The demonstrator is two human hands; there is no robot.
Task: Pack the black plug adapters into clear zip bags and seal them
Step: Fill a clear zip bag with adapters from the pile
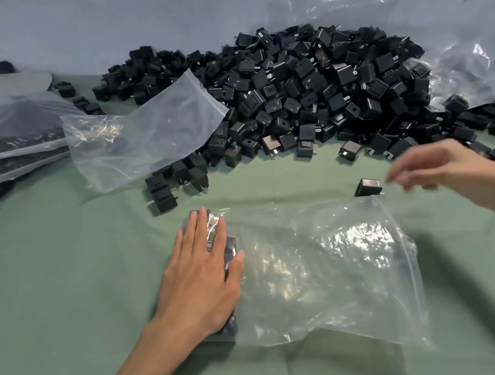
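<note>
left hand [201, 276] lies flat, fingers straight and slightly spread, pressing on the 9 o'clock end of a clear zip bag [330, 264], where a few black plug adapters [230, 247] sit inside, dark and blocky under the film. right hand [447, 172] hovers at 2 o'clock of that bag, above its far corner, blurred, fingers loosely bent and apart, gripping nothing; whether it touches the film i cannot tell. the bag lies on the green cloth [64, 292] at 6 o'clock in the view, crinkled and glossy, mostly hollow toward 3 o'clock, where its zip strip runs along the edge. one loose adapter [368, 187] stands just beyond the bag's 1 o'clock corner, near the right fingertips. the big heap of adapters [304, 84] fills 12 to 2 o'clock: small black cubes, some showing metal prongs or slotted faces, ending in a ragged front edge. a small cluster [160, 187] sits at 11 o'clock of the bag, apart from it. a second empty zip bag [152, 130] leans on the heap's 9 o'clock flank. filled bags [18, 130] are stacked at 9 to 10 o'clock. a crumpled plastic sheet [460, 62] backs the heap at 2 o'clock. bare cloth lies open between heap and bag, and wide at 7 to 8 o'clock beside the left forearm
</note>
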